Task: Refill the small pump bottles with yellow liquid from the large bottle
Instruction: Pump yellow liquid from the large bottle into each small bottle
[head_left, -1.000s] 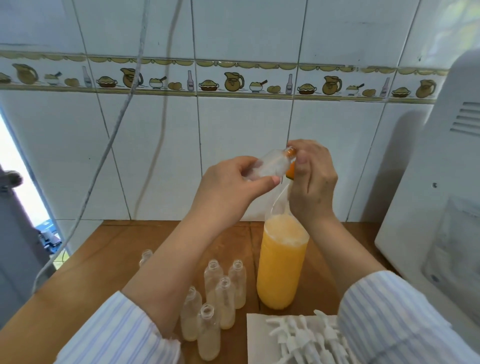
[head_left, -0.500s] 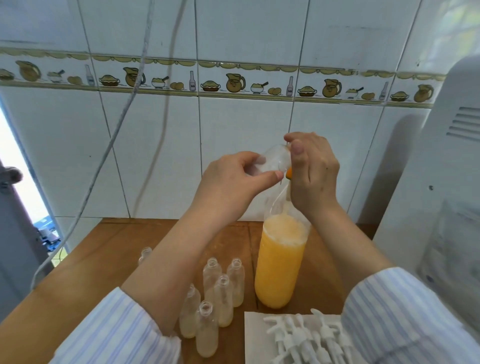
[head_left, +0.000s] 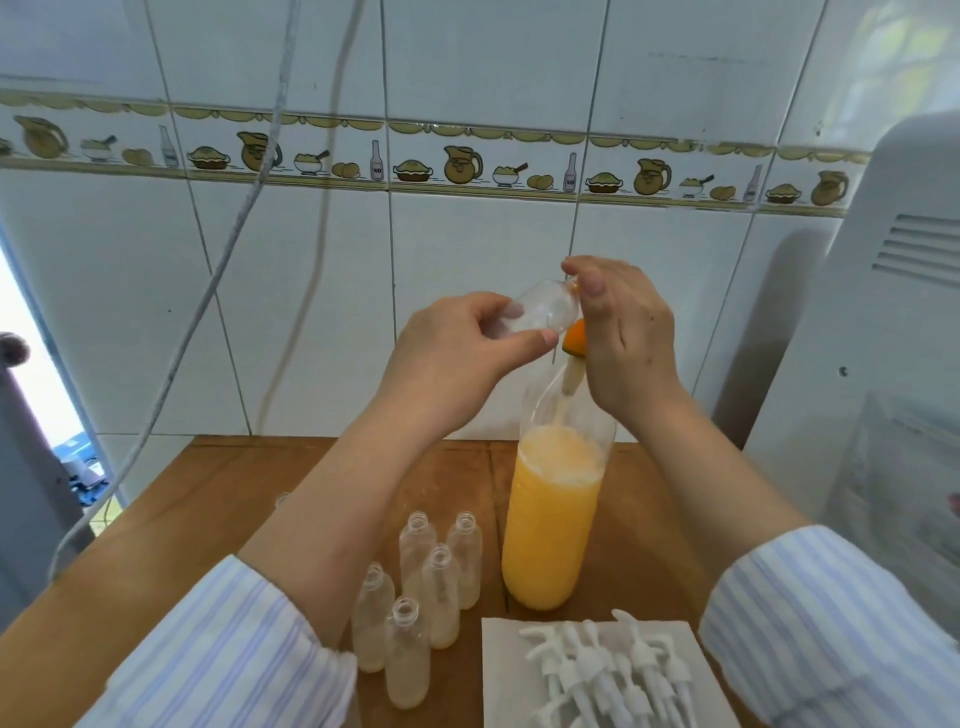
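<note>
Holding a small clear bottle (head_left: 540, 310) almost on its side at the centre of the frame, the left hand (head_left: 457, 358) curls thumb and fingers round its body, mouth pointing right toward the right hand (head_left: 623, 332). That hand pinches an orange funnel (head_left: 574, 344) whose spout drops into the neck of the large bottle (head_left: 553, 514), which stands directly below on the wooden table (head_left: 218, 499), yellow liquid filling its lower part. The small bottle's long axis runs nearly level, left to right, its mouth against the funnel's rim; both hands sit equally near. Six more small bottles (head_left: 441, 571) stand uncapped at lower centre, left of the large one, with white pump heads (head_left: 608, 670) on a paper towel (head_left: 498, 675) lower right.
</note>
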